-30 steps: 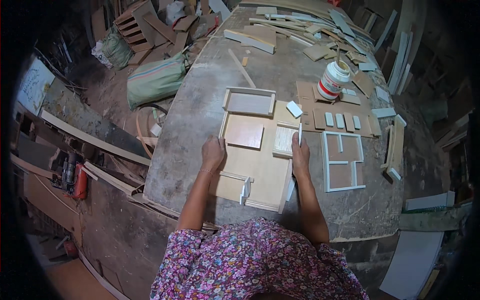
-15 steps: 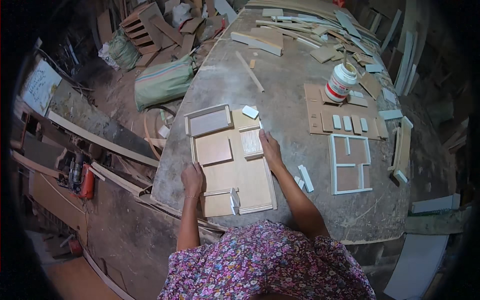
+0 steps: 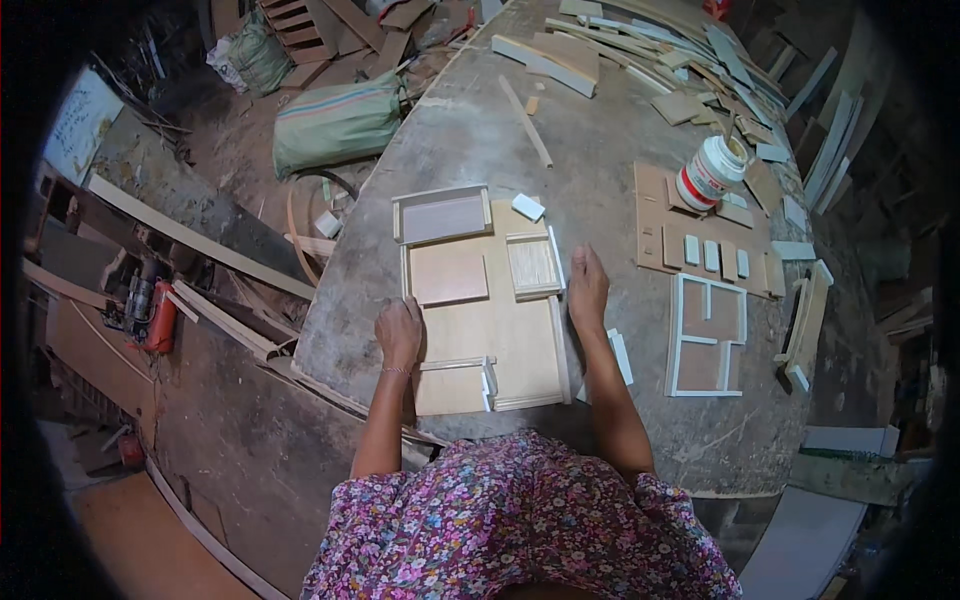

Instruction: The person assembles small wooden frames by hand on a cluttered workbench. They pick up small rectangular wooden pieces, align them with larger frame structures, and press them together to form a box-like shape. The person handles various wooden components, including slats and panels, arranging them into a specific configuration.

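The wooden panel [image 3: 520, 340] lies at the tabletop's [image 3: 450, 140] six-o'clock end — left hand [image 3: 399, 333] curled at its nine-o'clock edge, grip unclear; right hand [image 3: 588, 287] open, just beside three o'clock. One-sided pushing could dislodge the white block [image 3: 528, 207] at one o'clock.

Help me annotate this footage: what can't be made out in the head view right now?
All in the head view:
- Left hand: its fingertips are hidden by the hand itself, so its grip on the wooden panel is unclear.
- White tub: opening too small to tell the contents.
- Tiny bits on the brown board: too small to identify.
- Grey sheet: cut off by the lower edge.
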